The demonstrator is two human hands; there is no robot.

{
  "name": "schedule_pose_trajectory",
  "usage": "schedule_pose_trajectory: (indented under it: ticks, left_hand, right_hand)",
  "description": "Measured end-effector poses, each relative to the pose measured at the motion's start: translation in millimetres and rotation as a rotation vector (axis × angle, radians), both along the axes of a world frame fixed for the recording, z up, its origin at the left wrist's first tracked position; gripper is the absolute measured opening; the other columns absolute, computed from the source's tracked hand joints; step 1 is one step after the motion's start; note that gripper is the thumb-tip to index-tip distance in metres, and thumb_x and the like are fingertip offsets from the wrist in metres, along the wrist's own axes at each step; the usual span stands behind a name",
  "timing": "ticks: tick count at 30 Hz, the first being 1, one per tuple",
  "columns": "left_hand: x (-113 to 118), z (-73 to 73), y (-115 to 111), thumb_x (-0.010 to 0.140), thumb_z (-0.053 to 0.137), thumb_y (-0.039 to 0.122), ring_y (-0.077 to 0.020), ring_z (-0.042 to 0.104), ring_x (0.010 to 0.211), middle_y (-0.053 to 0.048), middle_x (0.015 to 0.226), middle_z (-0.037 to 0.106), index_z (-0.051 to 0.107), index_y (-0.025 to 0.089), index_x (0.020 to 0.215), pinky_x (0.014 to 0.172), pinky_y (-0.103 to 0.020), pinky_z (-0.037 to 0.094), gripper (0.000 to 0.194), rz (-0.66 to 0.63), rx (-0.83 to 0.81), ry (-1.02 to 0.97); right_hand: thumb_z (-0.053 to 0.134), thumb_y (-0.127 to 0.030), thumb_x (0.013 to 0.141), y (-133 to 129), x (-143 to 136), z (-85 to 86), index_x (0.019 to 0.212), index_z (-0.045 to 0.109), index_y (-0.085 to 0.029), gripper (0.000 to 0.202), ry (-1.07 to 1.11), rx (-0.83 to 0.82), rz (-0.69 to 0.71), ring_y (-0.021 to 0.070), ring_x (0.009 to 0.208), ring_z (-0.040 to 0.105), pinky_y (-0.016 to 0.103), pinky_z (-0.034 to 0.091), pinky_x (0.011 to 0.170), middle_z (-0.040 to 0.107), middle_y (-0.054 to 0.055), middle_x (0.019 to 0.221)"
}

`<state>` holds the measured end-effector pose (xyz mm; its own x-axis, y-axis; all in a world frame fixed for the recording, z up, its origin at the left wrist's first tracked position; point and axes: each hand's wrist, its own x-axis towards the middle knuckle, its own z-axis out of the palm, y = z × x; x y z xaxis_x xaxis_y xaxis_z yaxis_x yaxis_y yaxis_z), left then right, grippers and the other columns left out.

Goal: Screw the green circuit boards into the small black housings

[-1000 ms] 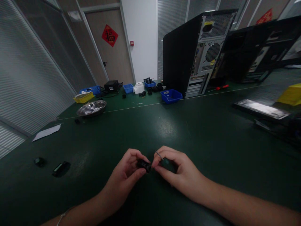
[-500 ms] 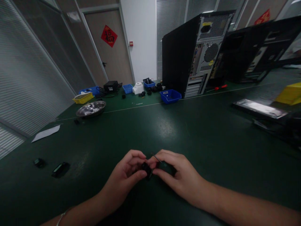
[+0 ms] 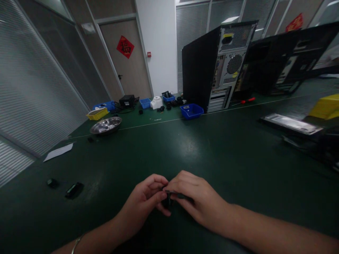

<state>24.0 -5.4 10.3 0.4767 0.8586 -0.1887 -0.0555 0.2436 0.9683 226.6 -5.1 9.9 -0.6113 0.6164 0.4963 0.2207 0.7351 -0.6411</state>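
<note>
Close to the table's near edge, my left hand (image 3: 148,197) pinches a small black part (image 3: 167,201) between thumb and fingers. My right hand (image 3: 194,194) meets it from the right, its fingers closed around a thin tool (image 3: 182,195) with a dark handle. The tool's metal tip lies over the black part, between the two hands. Fingers cover much of the part, so its shape is unclear. Two small dark pieces, one longer (image 3: 74,189) and one shorter (image 3: 52,182), rest on the green table (image 3: 185,148) to the left.
A metal bowl (image 3: 106,126) and white paper (image 3: 58,152) are at the left. Farther back stand a blue bin (image 3: 192,111) and a black computer tower (image 3: 201,70). At the right are a flat metal-topped device (image 3: 293,123) and a yellow bin (image 3: 325,107).
The view has shifted slightly. My right hand has turned and closed in over the black part, and the tool has swung from slanting upward to lying nearly level, its tip at the part.
</note>
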Motion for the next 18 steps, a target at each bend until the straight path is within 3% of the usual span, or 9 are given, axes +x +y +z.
schedule_pose_trajectory:
  ticks: [6,9,12,15,18]
  left_hand:
    - [8,-0.1,-8,0.076,0.077,0.031,-0.0181,0.064,0.08,-0.006,0.09,0.069,0.069,0.014,0.098,0.07,-0.032,0.058,0.029,-0.024,-0.016,-0.024]
    - [10,7.1,-12,0.075,0.078,0.028,-0.017,0.064,0.076,-0.006,0.085,0.071,0.071,0.014,0.095,0.066,-0.028,0.056,0.025,-0.002,0.012,0.024]
    - [-6,20.1,-12,0.079,0.075,0.023,-0.0187,0.067,0.082,-0.008,0.089,0.074,0.072,0.015,0.098,0.069,-0.026,0.057,0.021,0.071,0.005,0.062]
    - [-47,35.5,-8,0.083,0.07,0.019,-0.0225,0.07,0.094,-0.011,0.113,0.072,0.071,0.018,0.106,0.077,-0.029,0.06,0.023,0.33,-0.013,0.077]
    - [-104,46.7,-3,0.083,0.062,0.005,-0.0232,0.071,0.096,-0.012,0.113,0.073,0.071,0.016,0.107,0.078,-0.028,0.063,0.028,0.672,0.014,0.019]
  right_hand:
    - [0.057,-0.002,0.086,-2,0,-0.6,0.108,0.065,-0.015,0.027,0.011,-0.01,-0.029,0.0196,0.089,0.06,0.03,0.048,0.078,0.07,0.008,0.096]
    - [0.057,-0.002,0.086,-6,0,2.1,0.113,0.065,-0.017,0.032,0.019,-0.004,-0.017,0.0192,0.089,0.061,0.03,0.048,0.079,0.071,0.007,0.099]
    - [0.055,-0.001,0.086,-9,1,4.9,0.118,0.063,-0.019,0.037,0.037,0.001,0.004,0.0176,0.095,0.061,0.029,0.047,0.087,0.071,0.006,0.106]
    - [0.053,-0.002,0.087,-11,3,5.0,0.119,0.062,-0.015,0.036,0.051,-0.011,-0.006,0.0167,0.1,0.061,0.028,0.047,0.091,0.07,0.008,0.109]
    - [0.054,-0.001,0.086,-10,4,2.9,0.114,0.064,-0.013,0.031,0.047,-0.039,-0.019,0.0163,0.097,0.063,0.026,0.049,0.088,0.07,0.008,0.104]
